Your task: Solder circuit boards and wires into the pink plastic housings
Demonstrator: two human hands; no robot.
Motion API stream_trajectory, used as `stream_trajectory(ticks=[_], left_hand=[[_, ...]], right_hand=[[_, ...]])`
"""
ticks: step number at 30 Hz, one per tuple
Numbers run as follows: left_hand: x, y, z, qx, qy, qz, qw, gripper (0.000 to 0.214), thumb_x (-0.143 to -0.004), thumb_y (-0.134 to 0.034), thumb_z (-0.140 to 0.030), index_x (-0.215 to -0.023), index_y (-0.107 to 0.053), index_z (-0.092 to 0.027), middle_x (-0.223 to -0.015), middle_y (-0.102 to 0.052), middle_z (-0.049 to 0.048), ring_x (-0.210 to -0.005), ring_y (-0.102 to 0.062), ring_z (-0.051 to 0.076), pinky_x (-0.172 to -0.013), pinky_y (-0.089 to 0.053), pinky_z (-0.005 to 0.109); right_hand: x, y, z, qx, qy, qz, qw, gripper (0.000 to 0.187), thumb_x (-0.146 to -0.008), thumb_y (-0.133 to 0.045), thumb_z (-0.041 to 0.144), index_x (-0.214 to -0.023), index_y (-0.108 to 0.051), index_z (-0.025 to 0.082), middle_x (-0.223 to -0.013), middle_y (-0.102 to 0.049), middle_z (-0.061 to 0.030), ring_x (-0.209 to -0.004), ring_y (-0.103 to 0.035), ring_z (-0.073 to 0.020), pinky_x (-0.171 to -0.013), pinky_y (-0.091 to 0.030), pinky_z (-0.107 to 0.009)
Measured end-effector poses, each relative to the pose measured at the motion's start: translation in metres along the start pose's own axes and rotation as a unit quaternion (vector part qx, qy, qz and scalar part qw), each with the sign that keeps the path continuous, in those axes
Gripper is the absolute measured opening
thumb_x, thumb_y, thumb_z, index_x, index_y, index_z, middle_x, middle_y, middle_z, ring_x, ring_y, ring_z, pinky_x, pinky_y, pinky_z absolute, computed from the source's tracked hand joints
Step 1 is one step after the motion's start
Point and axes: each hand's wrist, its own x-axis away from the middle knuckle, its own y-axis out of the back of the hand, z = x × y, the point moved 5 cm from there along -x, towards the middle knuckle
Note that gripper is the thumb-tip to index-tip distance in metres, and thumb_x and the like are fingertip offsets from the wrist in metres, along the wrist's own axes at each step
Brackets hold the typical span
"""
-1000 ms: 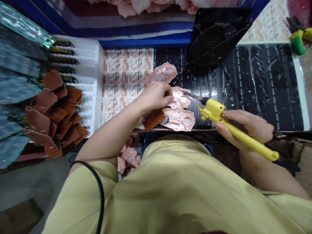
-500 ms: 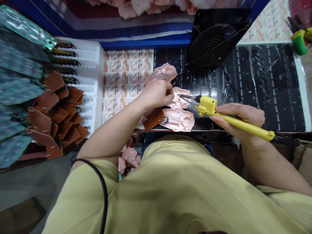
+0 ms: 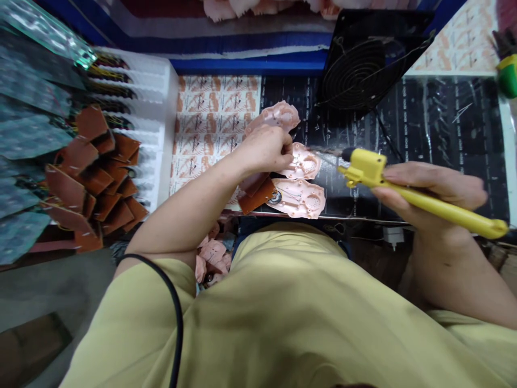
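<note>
My left hand (image 3: 264, 150) is closed in a pinch on the left edge of a small pink plastic shell (image 3: 305, 164) lying on the bench. A larger pink shell (image 3: 301, 198) with a round speaker and wires lies just in front of it, and a brown circuit board (image 3: 254, 199) pokes out under my wrist. A third pink shell (image 3: 277, 116) lies behind my fingers. My right hand (image 3: 432, 188) grips a yellow soldering iron (image 3: 407, 194); its blurred tip points left, a short way right of the small shell.
A black fan (image 3: 363, 64) stands at the back on the black mat (image 3: 436, 124). A white foam tray (image 3: 151, 124) with brown boards (image 3: 97, 172) and green boards (image 3: 28, 134) fills the left. More pink shells (image 3: 212, 256) lie below the bench edge. A black cable (image 3: 173, 302) crosses my shirt.
My right hand has drawn the soldering iron to the right, so its tip is off the small pink shell. My left hand stays pinched on that shell.
</note>
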Motion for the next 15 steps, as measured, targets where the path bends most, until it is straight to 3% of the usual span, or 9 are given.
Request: stream_trajectory(ticks=[2,7,11,15], left_hand=[[0.000,0.002,-0.001,0.007,-0.002,0.002,1.000,0.018,-0.078,-0.061,-0.025,-0.079,-0.077,-0.017,-0.073,-0.070,0.0019,-0.080,-0.066,0.019,-0.087,-0.050,0.033],[0.001,0.000,-0.002,0.006,0.015,0.018,1.000,0.020,-0.080,-0.061,-0.024,-0.083,-0.079,-0.015,-0.080,-0.073,0.0043,-0.087,-0.069,0.022,-0.092,-0.051,0.035],[0.008,0.002,-0.009,-0.016,0.000,-0.010,1.000,0.019,-0.082,-0.061,-0.025,-0.083,-0.077,-0.017,-0.078,-0.072,0.0041,-0.089,-0.069,0.023,-0.094,-0.051,0.036],[0.012,0.016,0.003,-0.029,0.006,-0.082,0.996,0.023,-0.088,-0.061,-0.030,-0.097,-0.077,-0.016,-0.095,-0.072,0.0084,-0.104,-0.067,0.028,-0.100,-0.050,0.039]], right_hand=[[0.002,0.005,0.000,0.013,0.000,-0.029,0.999,0.035,-0.074,-0.091,0.017,-0.105,-0.076,0.026,-0.091,-0.081,-0.0016,-0.074,-0.078,-0.0181,-0.063,-0.066,-0.027],[0.008,-0.003,0.005,0.076,0.004,-0.032,0.997,0.030,-0.073,-0.093,0.025,-0.098,-0.077,0.022,-0.083,-0.080,-0.0017,-0.067,-0.076,-0.0157,-0.060,-0.063,-0.022],[0.020,-0.001,0.003,0.134,-0.077,-0.100,0.983,0.049,-0.076,-0.091,0.035,-0.119,-0.075,0.021,-0.101,-0.082,-0.0053,-0.077,-0.079,-0.0192,-0.067,-0.066,-0.026],[0.027,0.000,0.005,0.150,-0.081,-0.097,0.981,0.056,-0.080,-0.087,0.032,-0.133,-0.070,0.023,-0.115,-0.080,-0.0070,-0.085,-0.080,-0.0228,-0.076,-0.068,-0.032]])
